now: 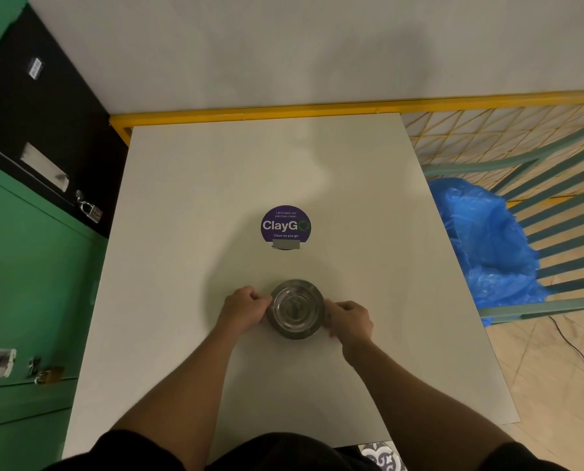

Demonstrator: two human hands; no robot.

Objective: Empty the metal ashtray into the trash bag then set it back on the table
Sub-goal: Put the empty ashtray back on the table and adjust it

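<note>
A round metal ashtray (pixel 295 309) stands on the white table (pixel 188 232), near the front middle. My left hand (pixel 244 307) grips its left rim with curled fingers. My right hand (pixel 350 321) holds the right rim the same way. Whether the ashtray rests on the table or is slightly lifted I cannot tell. What lies inside it is too blurred to make out. A blue trash bag (pixel 488 239) sits open on a teal slatted chair to the right of the table.
A purple round sticker (pixel 285 226) lies on the table behind the ashtray. Green lockers with padlocks (pixel 28 266) line the left side. The teal chair (pixel 562 205) and a yellow lattice rail (pixel 471 130) stand on the right. A black cable (pixel 576 351) runs over the floor.
</note>
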